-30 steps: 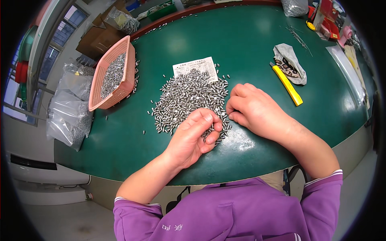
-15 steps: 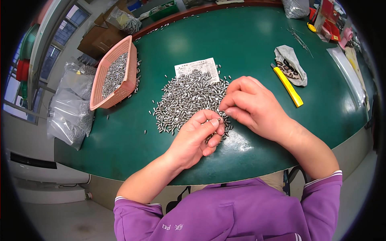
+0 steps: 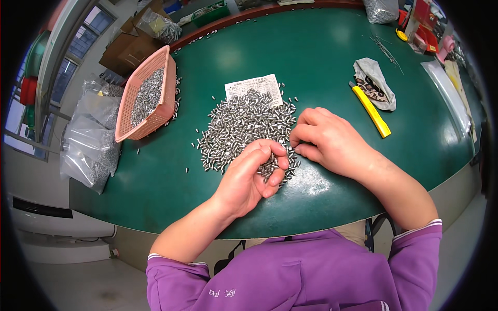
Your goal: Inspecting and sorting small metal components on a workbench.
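A heap of small silvery metal pins lies on the green table, partly over a printed paper slip. My left hand is cupped palm-up at the heap's near edge, with several pins held in its curled fingers. To the right, my right hand rests on the table, its fingertips touching the heap's right edge.
A pink plastic basket with more pins stands at the left. A yellow utility knife and a crumpled cloth glove lie to the right. Clear bags hang off the left edge. Boxes and red items sit along the far side.
My left hand has turned palm-up and closed around several pins. My right hand has shifted slightly along the heap's right edge.
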`<state>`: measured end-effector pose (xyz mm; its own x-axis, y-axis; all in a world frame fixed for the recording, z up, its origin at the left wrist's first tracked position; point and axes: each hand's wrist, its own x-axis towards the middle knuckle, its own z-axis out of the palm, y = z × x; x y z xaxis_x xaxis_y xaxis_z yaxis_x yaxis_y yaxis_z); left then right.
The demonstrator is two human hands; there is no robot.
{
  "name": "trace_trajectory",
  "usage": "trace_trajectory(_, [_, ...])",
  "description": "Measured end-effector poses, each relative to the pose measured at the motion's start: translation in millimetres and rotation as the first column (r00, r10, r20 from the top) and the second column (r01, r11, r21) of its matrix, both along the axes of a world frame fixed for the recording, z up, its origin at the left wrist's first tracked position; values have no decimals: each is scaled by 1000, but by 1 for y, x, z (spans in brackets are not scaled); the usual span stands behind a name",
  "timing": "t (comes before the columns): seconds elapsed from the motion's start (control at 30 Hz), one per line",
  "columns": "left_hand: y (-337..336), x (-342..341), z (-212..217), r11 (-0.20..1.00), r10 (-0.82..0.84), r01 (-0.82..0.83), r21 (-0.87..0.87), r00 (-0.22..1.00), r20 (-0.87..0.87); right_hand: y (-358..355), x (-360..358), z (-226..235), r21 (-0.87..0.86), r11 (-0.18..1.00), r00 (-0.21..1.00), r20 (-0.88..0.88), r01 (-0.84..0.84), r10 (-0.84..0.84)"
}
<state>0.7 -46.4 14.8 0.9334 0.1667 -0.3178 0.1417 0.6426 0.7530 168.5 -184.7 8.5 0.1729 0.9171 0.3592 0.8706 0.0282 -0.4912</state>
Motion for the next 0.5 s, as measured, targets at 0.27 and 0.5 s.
trace_trajectory(0.27, [1, 0, -1, 1000, -15, 15, -11, 1000, 4, 1, 3, -4, -22, 1000, 999, -36, 14, -15])
trace_trajectory(0.5, [1, 0, -2, 999, -30, 31, -21, 999, 17, 2, 2, -2, 2, 998, 997, 48, 58, -58])
